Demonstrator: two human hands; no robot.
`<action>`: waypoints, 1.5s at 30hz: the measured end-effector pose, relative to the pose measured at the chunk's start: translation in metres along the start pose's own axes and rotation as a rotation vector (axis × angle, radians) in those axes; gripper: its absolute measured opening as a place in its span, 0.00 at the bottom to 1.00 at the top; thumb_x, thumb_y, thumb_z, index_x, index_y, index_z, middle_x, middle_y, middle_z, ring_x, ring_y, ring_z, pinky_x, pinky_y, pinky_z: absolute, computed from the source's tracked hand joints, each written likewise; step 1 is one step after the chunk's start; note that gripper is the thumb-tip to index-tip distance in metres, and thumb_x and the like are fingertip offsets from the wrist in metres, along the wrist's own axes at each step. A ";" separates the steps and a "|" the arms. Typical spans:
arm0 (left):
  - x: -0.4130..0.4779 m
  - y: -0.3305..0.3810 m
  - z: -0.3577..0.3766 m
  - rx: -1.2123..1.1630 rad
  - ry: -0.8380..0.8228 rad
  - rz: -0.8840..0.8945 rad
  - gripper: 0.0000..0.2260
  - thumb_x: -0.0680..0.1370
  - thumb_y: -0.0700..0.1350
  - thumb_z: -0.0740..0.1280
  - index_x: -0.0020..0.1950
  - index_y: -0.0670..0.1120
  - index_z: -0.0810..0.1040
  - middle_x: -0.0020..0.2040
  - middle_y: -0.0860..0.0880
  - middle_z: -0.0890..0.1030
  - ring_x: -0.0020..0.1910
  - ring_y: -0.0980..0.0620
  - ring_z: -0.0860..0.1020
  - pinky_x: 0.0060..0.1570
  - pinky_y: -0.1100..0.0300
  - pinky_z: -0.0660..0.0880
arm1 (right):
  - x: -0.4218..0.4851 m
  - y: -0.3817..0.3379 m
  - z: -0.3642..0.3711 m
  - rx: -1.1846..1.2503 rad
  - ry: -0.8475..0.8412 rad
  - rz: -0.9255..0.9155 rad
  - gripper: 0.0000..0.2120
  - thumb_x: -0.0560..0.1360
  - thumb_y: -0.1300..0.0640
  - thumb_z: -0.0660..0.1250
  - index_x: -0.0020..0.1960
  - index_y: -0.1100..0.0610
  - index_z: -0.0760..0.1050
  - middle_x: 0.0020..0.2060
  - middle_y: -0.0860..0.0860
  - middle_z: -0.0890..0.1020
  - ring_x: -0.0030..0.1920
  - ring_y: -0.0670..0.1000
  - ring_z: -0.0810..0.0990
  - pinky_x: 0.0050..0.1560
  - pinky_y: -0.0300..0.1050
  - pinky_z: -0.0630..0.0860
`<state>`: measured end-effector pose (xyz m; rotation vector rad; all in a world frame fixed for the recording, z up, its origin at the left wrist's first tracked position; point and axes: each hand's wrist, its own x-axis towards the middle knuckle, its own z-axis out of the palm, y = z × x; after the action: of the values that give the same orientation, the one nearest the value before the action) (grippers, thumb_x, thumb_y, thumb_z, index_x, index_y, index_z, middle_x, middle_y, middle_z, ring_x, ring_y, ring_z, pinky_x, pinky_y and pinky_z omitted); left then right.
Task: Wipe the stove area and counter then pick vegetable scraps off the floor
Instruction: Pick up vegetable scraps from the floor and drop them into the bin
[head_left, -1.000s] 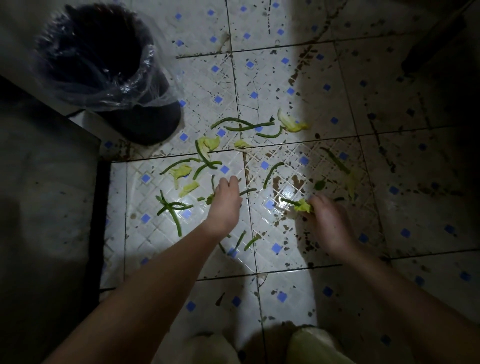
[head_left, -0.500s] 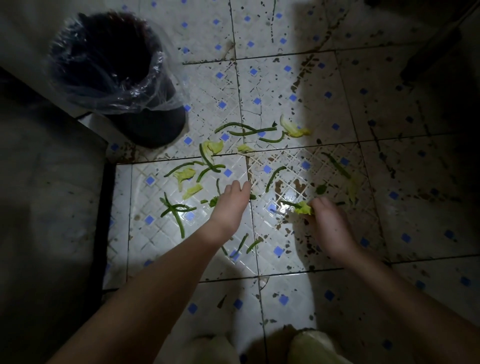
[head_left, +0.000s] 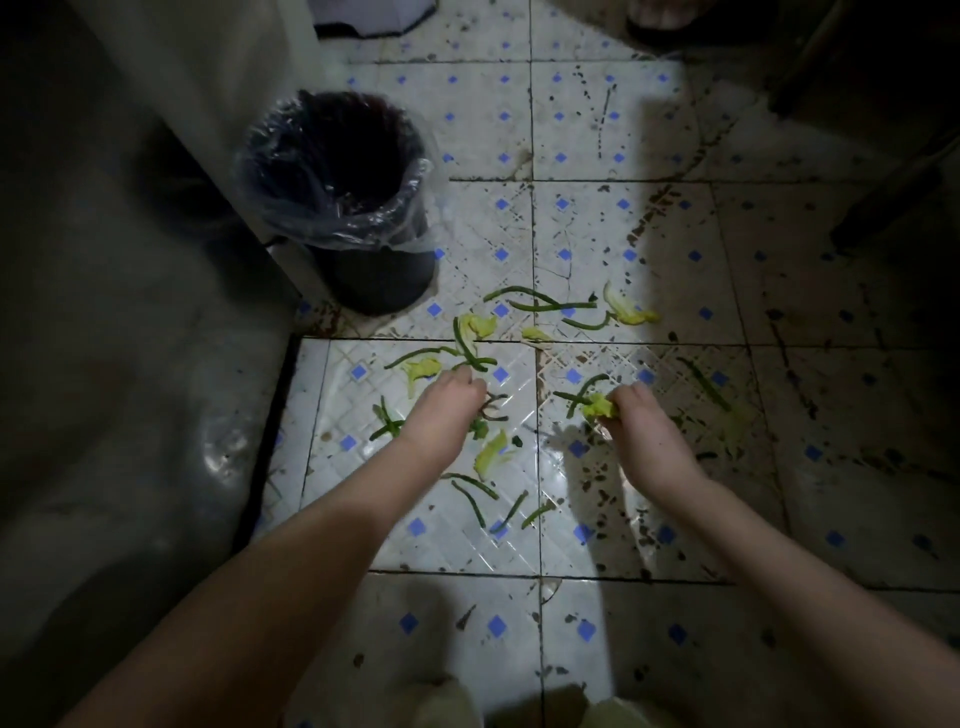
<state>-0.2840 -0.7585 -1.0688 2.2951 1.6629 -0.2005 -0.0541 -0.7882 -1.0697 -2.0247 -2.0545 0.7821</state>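
A lined bin (head_left: 337, 208) stands at left as the left hand (head_left: 441, 415) reaches down among vegetable scraps (head_left: 488, 460), fingers bent, its grip impossible to tell. The right hand (head_left: 647, 441) pinches a leafy piece (head_left: 600, 406). Most scraps lie strewn over the tiled floor (head_left: 597, 234), so the pickup looks barely begun.

Stained white tiled floor (head_left: 587, 223), dotted with blue diamonds, carries scattered green strips (head_left: 540, 304), pale leaf scraps (head_left: 628, 312) and a plastic-lined dark bin (head_left: 374, 280)
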 end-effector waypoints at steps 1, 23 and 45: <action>-0.003 -0.005 -0.003 -0.007 0.000 -0.026 0.14 0.71 0.26 0.62 0.53 0.39 0.74 0.55 0.41 0.72 0.55 0.43 0.72 0.43 0.57 0.65 | 0.004 -0.005 -0.003 0.006 -0.001 -0.015 0.01 0.80 0.58 0.59 0.50 0.55 0.69 0.48 0.50 0.70 0.41 0.49 0.72 0.44 0.48 0.74; -0.005 -0.067 -0.131 0.081 0.333 -0.226 0.28 0.70 0.28 0.65 0.66 0.46 0.65 0.59 0.47 0.74 0.58 0.45 0.72 0.55 0.53 0.67 | 0.107 -0.122 -0.070 0.000 0.082 -0.271 0.04 0.80 0.58 0.60 0.48 0.60 0.69 0.46 0.54 0.70 0.39 0.54 0.72 0.42 0.51 0.72; 0.058 -0.142 -0.187 0.102 0.309 -0.428 0.21 0.73 0.33 0.66 0.64 0.44 0.69 0.62 0.44 0.72 0.61 0.42 0.71 0.57 0.51 0.69 | 0.226 -0.243 -0.100 -0.104 0.077 -0.379 0.05 0.77 0.61 0.62 0.52 0.61 0.72 0.50 0.58 0.73 0.43 0.58 0.74 0.43 0.49 0.70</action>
<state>-0.4108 -0.6055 -0.9311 2.0910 2.3424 -0.0196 -0.2405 -0.5327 -0.9287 -1.6022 -2.3713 0.5283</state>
